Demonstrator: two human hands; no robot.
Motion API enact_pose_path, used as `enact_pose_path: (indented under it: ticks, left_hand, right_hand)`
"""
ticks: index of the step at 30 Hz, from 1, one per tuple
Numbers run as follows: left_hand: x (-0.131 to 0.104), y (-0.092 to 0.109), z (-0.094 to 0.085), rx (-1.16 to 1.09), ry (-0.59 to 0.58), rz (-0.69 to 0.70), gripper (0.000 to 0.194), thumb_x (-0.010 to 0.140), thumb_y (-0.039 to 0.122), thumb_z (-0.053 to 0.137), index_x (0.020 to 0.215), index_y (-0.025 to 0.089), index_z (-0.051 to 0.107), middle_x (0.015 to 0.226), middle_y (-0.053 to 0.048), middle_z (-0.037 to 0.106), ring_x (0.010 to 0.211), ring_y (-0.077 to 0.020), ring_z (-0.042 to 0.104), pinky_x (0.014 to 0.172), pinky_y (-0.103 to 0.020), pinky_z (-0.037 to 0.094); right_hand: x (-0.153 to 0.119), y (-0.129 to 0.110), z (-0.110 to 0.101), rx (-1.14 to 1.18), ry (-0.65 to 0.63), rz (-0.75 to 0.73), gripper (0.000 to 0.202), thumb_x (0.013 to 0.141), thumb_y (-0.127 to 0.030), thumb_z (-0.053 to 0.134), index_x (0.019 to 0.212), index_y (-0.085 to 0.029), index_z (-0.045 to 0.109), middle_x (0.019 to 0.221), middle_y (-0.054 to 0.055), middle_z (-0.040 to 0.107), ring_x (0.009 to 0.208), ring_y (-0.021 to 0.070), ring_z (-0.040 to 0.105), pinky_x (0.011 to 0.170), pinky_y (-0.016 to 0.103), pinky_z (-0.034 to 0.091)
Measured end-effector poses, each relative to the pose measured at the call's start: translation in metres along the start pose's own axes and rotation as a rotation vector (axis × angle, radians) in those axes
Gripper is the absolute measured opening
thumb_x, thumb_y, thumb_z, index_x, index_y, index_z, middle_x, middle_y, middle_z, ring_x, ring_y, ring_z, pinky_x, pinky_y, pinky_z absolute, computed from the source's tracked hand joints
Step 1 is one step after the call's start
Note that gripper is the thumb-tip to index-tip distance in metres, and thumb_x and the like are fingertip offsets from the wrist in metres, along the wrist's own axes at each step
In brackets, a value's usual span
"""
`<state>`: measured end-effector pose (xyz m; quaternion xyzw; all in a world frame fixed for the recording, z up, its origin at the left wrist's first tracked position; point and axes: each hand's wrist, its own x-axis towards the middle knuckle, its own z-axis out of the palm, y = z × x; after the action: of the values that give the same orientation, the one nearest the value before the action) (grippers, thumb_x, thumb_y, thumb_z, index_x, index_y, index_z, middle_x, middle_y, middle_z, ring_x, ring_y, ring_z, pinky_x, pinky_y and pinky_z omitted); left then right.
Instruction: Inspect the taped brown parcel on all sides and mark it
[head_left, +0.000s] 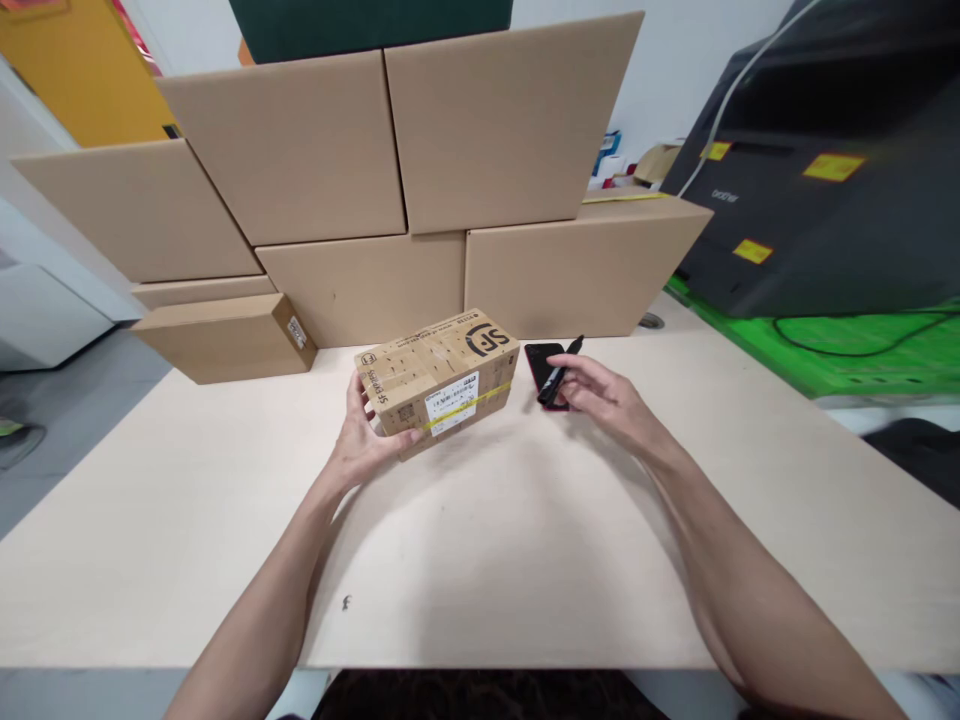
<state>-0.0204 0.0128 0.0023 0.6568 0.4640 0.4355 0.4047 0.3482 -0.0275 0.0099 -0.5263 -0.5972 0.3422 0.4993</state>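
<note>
Parcel (427, 368), just one, is gripped by left fingers (403, 440) while right fingers (585, 368) pinch one marker (553, 384).

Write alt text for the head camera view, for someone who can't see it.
The left hand grips an SF Express carton at one end above a pale tabletop, while the right hand holds a black marker over a dark phone-like device. Large plain cardboard boxes are stacked behind.
</note>
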Motion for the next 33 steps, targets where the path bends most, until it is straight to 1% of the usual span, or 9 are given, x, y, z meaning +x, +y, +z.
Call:
enact_pose_path:
  ticks: [4, 8, 11, 16, 21, 24, 26, 30, 33]
  left_hand:
    - [0.001, -0.002, 0.001, -0.039, -0.023, -0.001, 0.147, 0.058, 0.055, 0.102, 0.17, 0.026, 0.011, 0.169, -0.025, 0.042, 0.159, -0.0452, 0.044, 0.132, -0.071, 0.032]
    - [0.001, -0.003, 0.001, -0.056, -0.052, 0.003, 0.148, 0.06, 0.055, 0.102, 0.17, 0.026, 0.006, 0.173, -0.025, 0.037, 0.161, -0.0445, 0.04, 0.133, -0.069, 0.032]
    - [0.001, -0.003, 0.0, -0.054, -0.073, 0.022, 0.149, 0.061, 0.056, 0.101, 0.171, 0.025, 0.006, 0.172, -0.025, 0.039, 0.161, -0.0444, 0.041, 0.133, -0.068, 0.032]
    - [0.002, -0.006, 0.001, -0.076, -0.091, 0.093, 0.143, 0.062, 0.053, 0.102, 0.172, 0.026, 0.014, 0.172, -0.024, 0.04, 0.158, -0.0457, 0.044, 0.128, -0.07, 0.041]
    - [0.003, -0.014, 0.001, -0.085, -0.099, 0.114, 0.144, 0.064, 0.053, 0.101, 0.174, 0.029, 0.011, 0.172, -0.022, 0.041, 0.158, -0.046, 0.044, 0.128, -0.071, 0.04]
    - [0.003, -0.016, 0.0, -0.07, -0.112, 0.129, 0.143, 0.064, 0.052, 0.101, 0.174, 0.03, 0.012, 0.171, -0.021, 0.042, 0.159, -0.0463, 0.043, 0.131, -0.073, 0.035]
    - [0.002, -0.015, 0.0, -0.06, -0.126, 0.152, 0.141, 0.065, 0.053, 0.101, 0.174, 0.03, 0.013, 0.171, -0.021, 0.042, 0.159, -0.0468, 0.042, 0.131, -0.073, 0.033]
    - [0.002, -0.012, 0.0, -0.057, -0.135, 0.168, 0.139, 0.066, 0.054, 0.099, 0.174, 0.027, 0.015, 0.17, -0.023, 0.042, 0.157, -0.0477, 0.045, 0.13, -0.074, 0.034]
    - [0.002, -0.01, 0.001, -0.074, -0.135, 0.162, 0.138, 0.067, 0.051, 0.099, 0.174, 0.026, 0.016, 0.169, -0.023, 0.044, 0.156, -0.0469, 0.046, 0.13, -0.073, 0.034]
  right_hand:
    - [0.002, 0.0, 0.009, 0.09, 0.322, -0.241, 0.047, 0.071, -0.034, 0.087, 0.11, -0.028, 0.063, 0.083, -0.003, 0.071, 0.071, 0.0157, 0.067, 0.065, 0.029, 0.055]
    - [0.001, -0.003, 0.015, 0.068, 0.625, -0.326, 0.039, 0.079, -0.047, 0.09, 0.096, -0.028, 0.06, 0.065, -0.009, 0.063, 0.053, 0.0126, 0.06, 0.054, 0.027, 0.049]
    - [0.0, -0.007, 0.014, 0.117, 0.7, -0.357, 0.037, 0.088, -0.058, 0.081, 0.094, -0.025, 0.067, 0.056, -0.009, 0.061, 0.044, 0.0118, 0.054, 0.047, 0.027, 0.044]
    - [0.001, -0.018, 0.009, 0.269, 0.778, -0.396, 0.042, 0.085, -0.059, 0.084, 0.095, -0.019, 0.079, 0.062, -0.003, 0.072, 0.044, 0.0098, 0.057, 0.044, 0.025, 0.041]
    - [0.006, -0.035, 0.01, 0.426, 0.724, -0.458, 0.038, 0.068, -0.04, 0.097, 0.082, -0.023, 0.065, 0.056, -0.01, 0.063, 0.042, 0.0084, 0.055, 0.043, 0.021, 0.039]
    - [0.006, -0.045, 0.015, 0.474, 0.668, -0.451, 0.042, 0.071, -0.042, 0.095, 0.078, -0.025, 0.057, 0.052, -0.013, 0.056, 0.038, 0.0086, 0.052, 0.039, 0.021, 0.039]
    - [0.004, -0.051, 0.02, 0.489, 0.594, -0.406, 0.039, 0.076, -0.047, 0.091, 0.079, -0.025, 0.059, 0.053, -0.011, 0.059, 0.036, 0.0098, 0.053, 0.036, 0.022, 0.038]
    - [0.002, -0.065, 0.028, 0.369, 0.354, -0.318, 0.034, 0.082, -0.052, 0.087, 0.09, -0.022, 0.074, 0.063, -0.004, 0.072, 0.042, 0.0104, 0.059, 0.039, 0.023, 0.041]
    - [0.005, -0.079, 0.032, 0.255, 0.258, -0.285, 0.031, 0.08, -0.049, 0.09, 0.087, -0.023, 0.075, 0.057, -0.007, 0.065, 0.042, 0.01, 0.053, 0.042, 0.025, 0.041]
